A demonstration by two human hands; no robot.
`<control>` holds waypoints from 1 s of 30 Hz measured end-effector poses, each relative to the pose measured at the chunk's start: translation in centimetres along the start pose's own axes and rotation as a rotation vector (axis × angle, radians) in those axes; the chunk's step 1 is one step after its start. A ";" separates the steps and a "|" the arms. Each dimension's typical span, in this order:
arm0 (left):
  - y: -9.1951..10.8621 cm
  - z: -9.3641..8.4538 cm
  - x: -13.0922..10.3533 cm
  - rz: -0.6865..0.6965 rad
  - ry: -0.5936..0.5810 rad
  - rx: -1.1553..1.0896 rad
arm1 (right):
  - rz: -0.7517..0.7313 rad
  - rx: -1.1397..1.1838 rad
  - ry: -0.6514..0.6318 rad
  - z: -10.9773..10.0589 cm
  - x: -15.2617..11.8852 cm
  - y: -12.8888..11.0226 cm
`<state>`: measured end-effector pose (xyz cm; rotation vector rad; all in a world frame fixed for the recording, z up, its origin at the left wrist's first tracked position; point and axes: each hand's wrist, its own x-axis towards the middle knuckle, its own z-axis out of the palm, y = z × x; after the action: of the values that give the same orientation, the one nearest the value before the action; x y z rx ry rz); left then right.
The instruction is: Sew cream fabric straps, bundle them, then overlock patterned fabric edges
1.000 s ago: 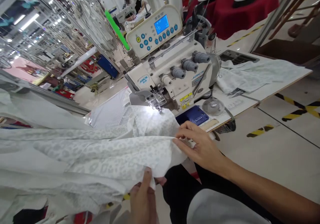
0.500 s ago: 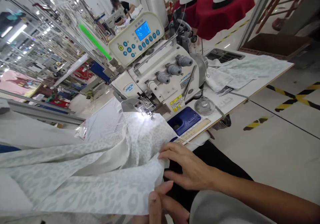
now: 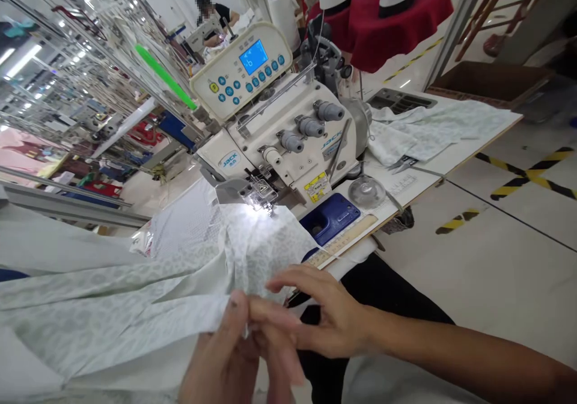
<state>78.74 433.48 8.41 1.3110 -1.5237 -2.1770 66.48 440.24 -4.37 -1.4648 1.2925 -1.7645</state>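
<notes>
Pale leopard-print fabric point(image 3: 117, 326) spreads across the lower left and runs up under the lit needle area of a white sewing machine point(image 3: 288, 145). My left hand point(image 3: 243, 344) pinches the fabric's edge between thumb and fingers at the bottom centre. Just right of it, my right hand point(image 3: 329, 314) has its index finger and thumb apart, the fingertips close to the left fingers; nothing is visibly held in it. Where the two hands meet, the fabric edge is partly hidden and blurred.
A blue tray point(image 3: 331, 214), a clear round dish point(image 3: 367, 193) and dark snips point(image 3: 402, 163) lie on the machine table point(image 3: 469, 145). More pale fabric point(image 3: 433, 127) rests behind. A person point(image 3: 214, 19) sits at the back. A brown box point(image 3: 491, 82) stands at right.
My left hand has risen into fuller view, bringing the fabric edge up and left. My right hand has come off the fabric and moved slightly left, its fingers spread. The view has shifted a little.
</notes>
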 end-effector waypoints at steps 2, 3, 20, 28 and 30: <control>1.8 -1.3 1.6 0.130 0.004 0.067 | 0.045 -0.093 -0.001 0.3 0.4 0.3; 2.5 -2.1 2.5 0.232 0.068 0.101 | 0.089 -0.122 0.004 0.4 0.6 0.6; 1.0 -1.6 9.5 1.064 0.242 1.178 | 0.442 0.269 0.204 0.3 1.5 1.6; 0.6 0.2 11.9 1.135 0.366 1.022 | 0.106 -0.380 0.411 -3.5 1.7 3.2; 0.6 -0.4 11.8 1.006 0.446 0.958 | 0.103 -0.369 0.333 -3.0 1.6 2.9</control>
<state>71.85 426.09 2.34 0.7413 -2.3363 -0.5020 62.66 438.68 -6.10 -1.2892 1.9124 -1.8236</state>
